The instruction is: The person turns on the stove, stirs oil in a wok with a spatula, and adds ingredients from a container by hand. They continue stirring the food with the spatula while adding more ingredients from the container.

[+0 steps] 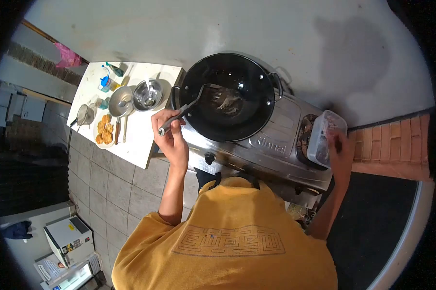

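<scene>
My left hand is wrapped round the handle of a metal spatula. The spatula's head reaches into a black wok on the stove, beside a greyish piece of food in the bottom. The wok's inside looks glossy and wet. On the right, my right hand dips over the near side of a clear plastic container, its fingers curled together. What those fingers pinch is too blurred to make out. The container rests on the stove's right burner, with pale contents showing faintly.
A silver stove carries the wok. To its left, a white table holds a plate of fried pieces, a steel bowl, a pan, a strainer and bottles. A brick ledge lies right; a wall rises behind.
</scene>
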Action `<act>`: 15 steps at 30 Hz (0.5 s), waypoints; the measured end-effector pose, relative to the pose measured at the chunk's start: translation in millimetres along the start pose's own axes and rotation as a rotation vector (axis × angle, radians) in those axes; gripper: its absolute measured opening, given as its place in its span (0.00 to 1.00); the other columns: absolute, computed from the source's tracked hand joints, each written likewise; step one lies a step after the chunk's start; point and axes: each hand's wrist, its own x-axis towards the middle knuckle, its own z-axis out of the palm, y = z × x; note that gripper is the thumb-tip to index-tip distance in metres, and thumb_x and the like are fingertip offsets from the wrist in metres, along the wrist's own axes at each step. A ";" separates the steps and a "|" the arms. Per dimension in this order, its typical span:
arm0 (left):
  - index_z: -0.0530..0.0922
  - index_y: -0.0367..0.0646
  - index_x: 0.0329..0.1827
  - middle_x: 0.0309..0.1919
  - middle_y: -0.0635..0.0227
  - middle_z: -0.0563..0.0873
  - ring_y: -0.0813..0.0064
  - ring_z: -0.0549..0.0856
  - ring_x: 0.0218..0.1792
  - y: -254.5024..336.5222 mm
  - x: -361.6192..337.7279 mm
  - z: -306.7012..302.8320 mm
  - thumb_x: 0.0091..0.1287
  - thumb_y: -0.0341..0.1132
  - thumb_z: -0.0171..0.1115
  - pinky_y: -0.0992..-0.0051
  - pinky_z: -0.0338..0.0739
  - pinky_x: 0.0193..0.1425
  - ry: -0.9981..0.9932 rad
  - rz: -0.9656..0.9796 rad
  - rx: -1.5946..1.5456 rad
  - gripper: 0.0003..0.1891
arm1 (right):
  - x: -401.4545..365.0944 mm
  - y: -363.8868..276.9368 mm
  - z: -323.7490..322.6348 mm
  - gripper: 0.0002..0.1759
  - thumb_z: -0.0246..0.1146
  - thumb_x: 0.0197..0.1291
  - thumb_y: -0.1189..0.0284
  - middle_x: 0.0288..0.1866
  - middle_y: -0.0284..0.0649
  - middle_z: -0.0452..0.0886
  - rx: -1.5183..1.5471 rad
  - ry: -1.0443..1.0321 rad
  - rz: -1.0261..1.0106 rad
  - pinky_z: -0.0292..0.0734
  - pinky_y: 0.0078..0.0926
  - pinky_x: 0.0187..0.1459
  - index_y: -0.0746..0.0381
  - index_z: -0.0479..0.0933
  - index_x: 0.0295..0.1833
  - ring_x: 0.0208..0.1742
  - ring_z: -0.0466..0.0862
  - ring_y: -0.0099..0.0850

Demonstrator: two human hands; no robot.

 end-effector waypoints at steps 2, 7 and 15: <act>0.76 0.30 0.46 0.45 0.63 0.75 0.77 0.79 0.38 -1.1 -2.3 4.6 0.77 0.38 0.55 0.77 0.77 0.41 -0.027 0.013 -0.005 0.15 | -34.2 17.9 -1.9 0.10 0.64 0.68 0.68 0.26 0.31 0.70 0.039 0.028 0.123 0.65 0.23 0.33 0.66 0.77 0.43 0.29 0.67 0.21; 0.79 0.31 0.44 0.44 0.61 0.76 0.74 0.80 0.38 -1.2 -9.1 22.5 0.75 0.34 0.57 0.76 0.79 0.39 -0.160 -0.003 0.033 0.12 | -60.8 42.1 6.2 0.11 0.62 0.68 0.69 0.27 0.29 0.70 0.181 0.088 0.263 0.64 0.21 0.33 0.67 0.75 0.40 0.29 0.67 0.20; 0.79 0.31 0.46 0.45 0.60 0.76 0.73 0.80 0.41 11.3 -14.7 42.7 0.73 0.28 0.56 0.76 0.80 0.39 -0.280 0.068 0.096 0.08 | -41.8 71.0 0.9 0.06 0.60 0.67 0.73 0.32 0.49 0.82 -0.107 0.089 0.173 0.73 0.33 0.34 0.66 0.77 0.42 0.30 0.81 0.41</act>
